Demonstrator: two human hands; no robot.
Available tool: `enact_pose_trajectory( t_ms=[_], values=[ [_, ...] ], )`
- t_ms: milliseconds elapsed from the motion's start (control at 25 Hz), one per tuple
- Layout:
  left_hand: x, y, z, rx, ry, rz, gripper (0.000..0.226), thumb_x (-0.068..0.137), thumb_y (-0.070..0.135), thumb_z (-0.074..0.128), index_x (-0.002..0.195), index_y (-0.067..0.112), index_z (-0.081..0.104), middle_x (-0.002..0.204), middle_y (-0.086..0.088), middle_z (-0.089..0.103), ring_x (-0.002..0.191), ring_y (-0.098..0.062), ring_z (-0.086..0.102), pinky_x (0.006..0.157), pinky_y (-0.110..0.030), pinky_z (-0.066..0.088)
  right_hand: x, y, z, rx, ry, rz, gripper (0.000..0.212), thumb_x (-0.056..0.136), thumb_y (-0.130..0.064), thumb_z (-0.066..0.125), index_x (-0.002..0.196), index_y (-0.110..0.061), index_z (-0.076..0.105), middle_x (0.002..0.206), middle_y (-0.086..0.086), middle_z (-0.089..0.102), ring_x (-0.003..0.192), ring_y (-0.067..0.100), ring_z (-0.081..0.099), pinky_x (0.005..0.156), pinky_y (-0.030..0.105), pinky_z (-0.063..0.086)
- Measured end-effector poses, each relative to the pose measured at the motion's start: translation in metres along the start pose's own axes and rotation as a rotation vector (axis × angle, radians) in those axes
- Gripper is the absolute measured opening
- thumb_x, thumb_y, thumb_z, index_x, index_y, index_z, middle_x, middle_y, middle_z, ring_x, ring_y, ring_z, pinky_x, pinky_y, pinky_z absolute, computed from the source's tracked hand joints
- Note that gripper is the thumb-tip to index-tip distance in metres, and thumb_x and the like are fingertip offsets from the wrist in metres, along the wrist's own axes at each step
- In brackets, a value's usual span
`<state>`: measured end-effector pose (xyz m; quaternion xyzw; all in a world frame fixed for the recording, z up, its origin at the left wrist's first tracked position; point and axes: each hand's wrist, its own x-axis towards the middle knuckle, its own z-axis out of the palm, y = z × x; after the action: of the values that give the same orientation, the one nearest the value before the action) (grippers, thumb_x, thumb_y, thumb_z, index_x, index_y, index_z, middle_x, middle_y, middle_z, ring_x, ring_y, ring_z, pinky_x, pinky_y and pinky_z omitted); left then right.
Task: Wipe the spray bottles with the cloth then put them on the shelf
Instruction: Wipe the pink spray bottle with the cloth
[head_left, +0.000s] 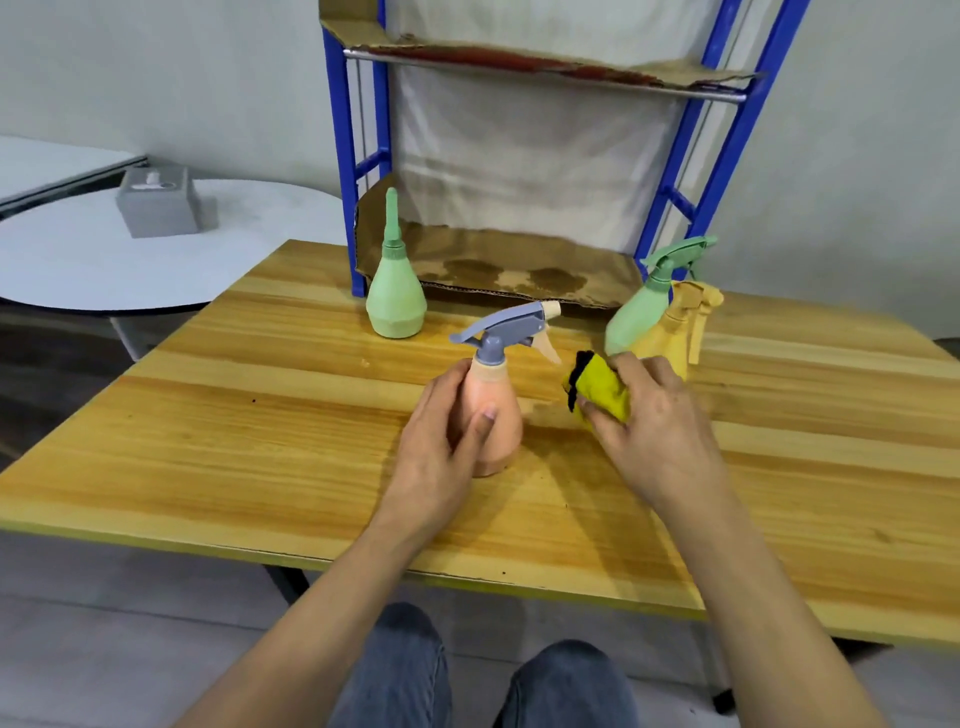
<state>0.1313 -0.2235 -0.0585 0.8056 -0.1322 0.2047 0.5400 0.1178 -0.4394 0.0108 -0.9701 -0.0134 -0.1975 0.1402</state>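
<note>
A peach spray bottle (500, 415) with a grey trigger head stands upright on the wooden table (260, 415), and my left hand (441, 441) wraps around its body. My right hand (660, 421) holds a bunched yellow cloth (602, 387) with a black edge just right of that bottle, a small gap between them. A green spray bottle (644, 306) and a yellow spray bottle (675, 332) stand together behind the cloth. A green bottle with a long pointed nozzle (395, 291) stands at the shelf's left foot. The blue-framed shelf (519, 260) has cardboard on its levels.
A round white table (130, 270) with a grey tissue box (156, 205) stands to the left. The shelf's lower cardboard level sits at table height behind the bottles. My knees show below the table's front edge.
</note>
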Motion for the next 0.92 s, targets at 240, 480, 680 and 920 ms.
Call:
enact_pose_trajectory(
  t_ms=[240, 480, 680, 920],
  values=[
    [0.005, 0.023, 0.005, 0.012, 0.082, -0.128, 0.053, 0.090, 0.037, 0.075, 0.137, 0.027, 0.053, 0.130, 0.010, 0.057, 0.117, -0.009, 0.057, 0.100, -0.032, 0.051, -0.051, 0.014, 0.041, 0.127, 0.001, 0.050, 0.062, 0.077, -0.027, 0.074, 0.134, -0.028, 0.050, 0.145, 0.009, 0.037, 0.129, 0.034, 0.041, 0.106, 0.048, 0.039],
    [0.043, 0.058, -0.040, -0.031, -0.004, -0.062, 0.044, 0.090, 0.039, 0.077, 0.131, 0.030, 0.064, 0.123, 0.016, 0.069, 0.111, -0.002, 0.066, 0.096, -0.027, 0.055, -0.039, -0.006, 0.034, 0.586, 0.174, 0.192, 0.044, 0.090, -0.018, 0.065, 0.131, -0.033, 0.057, 0.122, 0.004, 0.054, 0.112, 0.017, 0.051, 0.093, 0.025, 0.036],
    [0.054, 0.060, -0.044, 0.161, -0.115, 0.024, 0.018, 0.089, 0.031, 0.078, 0.106, 0.027, 0.078, 0.092, 0.013, 0.077, 0.087, -0.006, 0.072, 0.083, -0.041, 0.058, -0.007, -0.058, 0.029, 0.765, 0.151, 0.066, 0.036, 0.096, -0.022, 0.061, 0.131, -0.023, 0.059, 0.123, 0.001, 0.054, 0.104, -0.006, 0.046, 0.094, 0.008, 0.034],
    [0.056, 0.052, -0.044, 0.128, -0.117, 0.021, 0.020, 0.090, 0.035, 0.076, 0.106, 0.023, 0.077, 0.092, 0.008, 0.078, 0.088, -0.011, 0.074, 0.081, -0.045, 0.059, -0.014, -0.050, 0.054, 0.497, 0.050, -0.032, 0.039, 0.096, -0.020, 0.054, 0.133, -0.008, 0.055, 0.133, 0.010, 0.052, 0.121, 0.025, 0.048, 0.103, 0.027, 0.035]
  ],
)
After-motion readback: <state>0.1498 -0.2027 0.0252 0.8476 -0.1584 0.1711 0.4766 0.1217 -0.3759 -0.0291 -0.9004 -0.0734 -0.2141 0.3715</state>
